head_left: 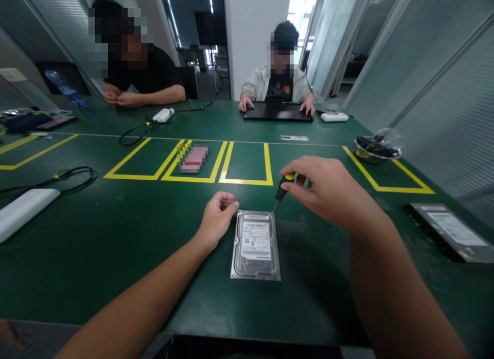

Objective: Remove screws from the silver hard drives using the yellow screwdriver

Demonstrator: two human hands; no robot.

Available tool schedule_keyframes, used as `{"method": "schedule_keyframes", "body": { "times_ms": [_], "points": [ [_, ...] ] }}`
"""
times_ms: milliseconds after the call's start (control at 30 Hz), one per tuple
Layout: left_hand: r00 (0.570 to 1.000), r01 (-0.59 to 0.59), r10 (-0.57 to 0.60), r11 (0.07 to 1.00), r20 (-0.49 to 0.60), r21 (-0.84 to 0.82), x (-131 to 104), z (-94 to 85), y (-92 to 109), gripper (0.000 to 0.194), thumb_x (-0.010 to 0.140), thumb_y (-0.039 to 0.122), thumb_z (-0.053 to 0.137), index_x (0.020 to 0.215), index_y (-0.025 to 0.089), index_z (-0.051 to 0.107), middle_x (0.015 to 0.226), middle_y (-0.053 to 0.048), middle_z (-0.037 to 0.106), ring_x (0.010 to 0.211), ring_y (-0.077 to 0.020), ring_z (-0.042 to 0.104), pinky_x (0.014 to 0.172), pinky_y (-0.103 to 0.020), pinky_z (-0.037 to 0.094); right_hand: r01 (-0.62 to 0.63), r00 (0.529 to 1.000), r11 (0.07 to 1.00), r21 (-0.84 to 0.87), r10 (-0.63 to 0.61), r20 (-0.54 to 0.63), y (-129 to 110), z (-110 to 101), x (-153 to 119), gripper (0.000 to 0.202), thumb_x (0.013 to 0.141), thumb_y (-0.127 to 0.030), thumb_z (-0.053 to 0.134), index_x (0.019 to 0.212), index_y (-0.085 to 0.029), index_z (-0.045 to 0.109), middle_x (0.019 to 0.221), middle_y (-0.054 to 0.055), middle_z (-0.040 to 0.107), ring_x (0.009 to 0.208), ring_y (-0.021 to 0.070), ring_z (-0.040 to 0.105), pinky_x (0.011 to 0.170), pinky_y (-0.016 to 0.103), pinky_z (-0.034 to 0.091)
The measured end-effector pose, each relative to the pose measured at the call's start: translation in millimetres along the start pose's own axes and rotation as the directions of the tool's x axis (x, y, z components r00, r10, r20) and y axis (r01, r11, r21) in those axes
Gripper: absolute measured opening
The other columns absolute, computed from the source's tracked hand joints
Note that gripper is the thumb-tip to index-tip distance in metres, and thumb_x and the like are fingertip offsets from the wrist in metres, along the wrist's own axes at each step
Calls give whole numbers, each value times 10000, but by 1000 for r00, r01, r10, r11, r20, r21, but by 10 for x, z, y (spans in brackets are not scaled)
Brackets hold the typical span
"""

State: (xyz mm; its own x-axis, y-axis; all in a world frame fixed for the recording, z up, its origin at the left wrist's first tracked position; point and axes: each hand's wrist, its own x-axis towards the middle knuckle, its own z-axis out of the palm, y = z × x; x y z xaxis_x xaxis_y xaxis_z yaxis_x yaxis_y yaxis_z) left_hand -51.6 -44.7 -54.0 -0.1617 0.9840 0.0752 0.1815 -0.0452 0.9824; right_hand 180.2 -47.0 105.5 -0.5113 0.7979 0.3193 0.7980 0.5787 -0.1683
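A silver hard drive [256, 248] with a white label lies flat on the green table in front of me. At its far left corner is my left hand [219, 215], fingers curled and thumb against the drive's edge. My right hand [314, 186] is closed around the black and yellow handle of a screwdriver [283, 188]. The screwdriver slants down, and its thin tip meets the drive's far right corner. Whether the tip sits in a screw is too small to tell.
Another hard drive [455, 233] lies at the right, below a bowl [378, 148] of dark items. Yellow tape frames mark the green table [154, 215]; one holds a blurred pink item [195, 159]. A white device [27, 209] with a cable lies left. Two people sit opposite, one holding a black panel [278, 112].
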Motion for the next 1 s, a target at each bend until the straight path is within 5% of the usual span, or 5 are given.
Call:
{"method": "schedule_keyframes", "body": {
  "times_ms": [500, 1000],
  "points": [
    [999, -30, 30, 1000, -18, -1, -12, 28, -58, 233, 767, 325, 660, 927, 166, 598, 872, -18, 605, 794, -150, 571, 765, -296, 453, -89, 996, 995, -47, 88, -6, -32, 34, 10, 185, 896, -353, 613, 932, -181, 669, 910, 56, 659, 798, 177, 582, 723, 292, 407],
    [999, -43, 43, 999, -15, 18, -5, 26, -80, 228, 779, 318, 662, 937, 166, 598, 871, -22, 610, 796, -154, 573, 770, -301, 457, -4, 1000, 1000, 26, 5, -14, 25, 20, -7, 238, 863, -173, 601, 1079, -180, 701, 1026, 23, 738, 831, 163, 654, 774, 277, 450]
  ]
}}
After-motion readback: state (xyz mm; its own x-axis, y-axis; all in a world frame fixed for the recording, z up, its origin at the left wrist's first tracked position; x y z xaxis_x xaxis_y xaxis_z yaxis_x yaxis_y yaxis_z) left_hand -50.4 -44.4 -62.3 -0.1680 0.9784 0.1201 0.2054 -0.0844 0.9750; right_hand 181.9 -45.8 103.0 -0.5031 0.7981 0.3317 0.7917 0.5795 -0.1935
